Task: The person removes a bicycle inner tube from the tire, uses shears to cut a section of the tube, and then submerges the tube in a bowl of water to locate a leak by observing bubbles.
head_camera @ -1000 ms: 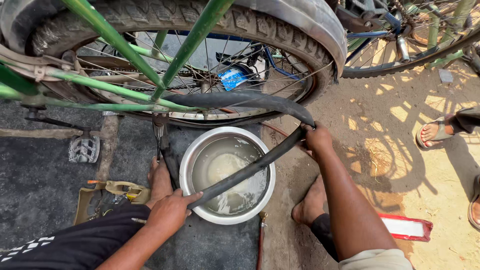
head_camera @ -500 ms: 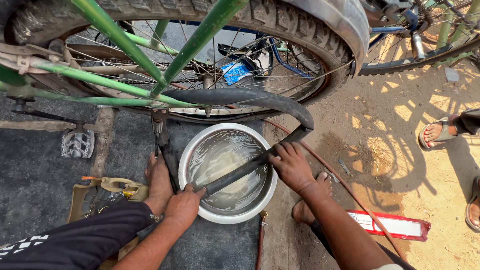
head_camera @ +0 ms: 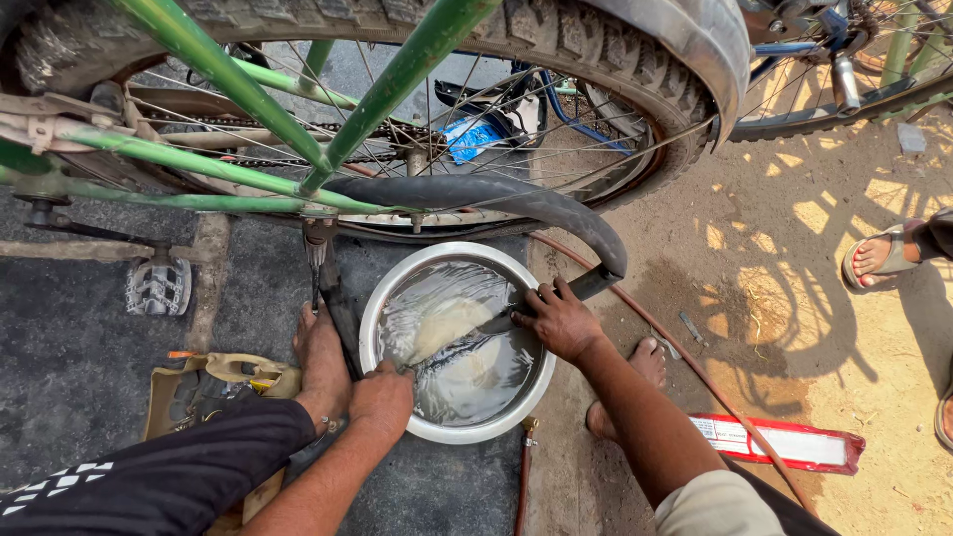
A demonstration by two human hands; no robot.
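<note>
1. The inner tube [head_camera: 496, 195], black rubber, loops out from under the bicycle wheel [head_camera: 556, 60] and dips into a round metal bowl [head_camera: 397, 288] of water on the ground. One stretch runs across the bowl under the surface; the rest arches up over the far rim and bends back down at the right.

2. The right hand [head_camera: 558, 320] presses on the tube at the bowl's right rim, fingers curled down over it and gripping it. The left hand [head_camera: 381, 395] sits at the bowl's near left rim, fingers closed over the tube's other end where it enters the water.

3. The water is rippled and glinting, with a pale patch showing through it; the submerged part of the tube is only dimly seen.

4. The green bicycle frame [head_camera: 328, 149] crosses overhead between the camera and the wheel, hiding part of the tube's upper arc. Spokes, chain and a blue scrap show behind it.

5. A bare foot [head_camera: 320, 359] rests just left of the bowl, touching the left hand's wrist area; another bare foot [head_camera: 635, 382] lies to the bowl's right, behind the right forearm.

6. A pedal [head_camera: 157, 286] lies on the dark mat to the left. A yellowish pouch of tools [head_camera: 213, 382] sits near the left knee.

7. A thin reddish hose [head_camera: 655, 328] runs across the sandy ground on the right, near a red and white flat packet [head_camera: 784, 444].

8. Someone else's sandalled foot [head_camera: 879, 256] stands at the right edge, well apart.
</note>
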